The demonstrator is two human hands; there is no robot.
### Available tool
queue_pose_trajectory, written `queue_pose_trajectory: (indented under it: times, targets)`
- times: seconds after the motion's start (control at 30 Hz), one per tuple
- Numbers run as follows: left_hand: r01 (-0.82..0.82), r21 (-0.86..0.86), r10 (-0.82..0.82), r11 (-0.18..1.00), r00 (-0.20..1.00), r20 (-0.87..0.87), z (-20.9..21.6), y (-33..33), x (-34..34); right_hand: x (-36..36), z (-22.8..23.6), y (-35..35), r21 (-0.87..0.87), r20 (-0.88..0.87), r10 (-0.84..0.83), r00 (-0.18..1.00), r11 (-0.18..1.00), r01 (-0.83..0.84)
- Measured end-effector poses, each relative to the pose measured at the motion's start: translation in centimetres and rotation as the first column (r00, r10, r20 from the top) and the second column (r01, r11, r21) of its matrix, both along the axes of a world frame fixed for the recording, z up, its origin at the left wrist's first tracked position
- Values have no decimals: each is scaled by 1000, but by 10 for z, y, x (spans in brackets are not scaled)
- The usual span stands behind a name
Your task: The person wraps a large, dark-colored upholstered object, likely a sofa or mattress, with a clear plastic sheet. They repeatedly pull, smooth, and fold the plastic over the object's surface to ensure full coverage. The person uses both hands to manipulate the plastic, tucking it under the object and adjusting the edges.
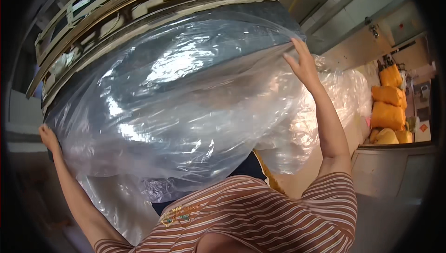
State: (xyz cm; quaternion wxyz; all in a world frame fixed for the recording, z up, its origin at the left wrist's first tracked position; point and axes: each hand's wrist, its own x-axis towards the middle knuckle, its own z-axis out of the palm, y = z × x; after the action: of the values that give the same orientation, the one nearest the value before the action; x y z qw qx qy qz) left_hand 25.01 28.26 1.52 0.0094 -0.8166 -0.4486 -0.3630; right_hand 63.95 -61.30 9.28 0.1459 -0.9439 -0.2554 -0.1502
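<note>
While I watch from afar through the head camera, a wide, clear plastic sheet (200, 109) fills the middle of the view, spread between two bare hands. Its far part covers a dark surface (267, 9); its near part hangs loosely toward the wearer's striped shirt (241, 206). I judge the key relation to be the sheet's long axis, slanting from lower left to upper right, with one hand at each end. From the left hand (48, 138), the sheet lies to the right; from the right hand (304, 65), it lies to the left and toward the body. The right hand is higher in view and nearer the far edge; the left is lower, at the outer left edge. The left fingers are bent against the plastic, and I cannot tell whether they pinch it. The right thumb and fingers stand slightly apart at the sheet's upper right corner; whether they have hold of any plastic, I cannot tell. Beyond the sheet runs a long rail (153, 9).
</note>
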Motion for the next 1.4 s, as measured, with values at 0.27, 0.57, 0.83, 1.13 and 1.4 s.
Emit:
queue_pose_trajectory:
  times: [0.27, 0.57, 0.83, 1.13, 1.4]
  targets:
    - [-4, -19, 5, 1000, 999, 37, 3, 13, -17, 37, 4, 88, 118, 401, -85, 912, 992, 41]
    - [82, -48, -71, 995, 977, 203, -5, 28, -28, 17, 11, 66, 692, -507, 262, 821, 692, 206]
    - [2, -81, 36, 997, 883, 467, 32, 56, -76, 2, -28, 57, 665, -474, 312, 824, 740, 102]
    - [365, -221, -73, 904, 644, 762, 148, 8, -155, -11, -24, 78, 567, -124, 175, 977, 821, -75]
    - [426, -456, 59, 781, 677, 734, 170, -63, -209, -1, -12, 72, 492, -250, 134, 959, 871, 6]
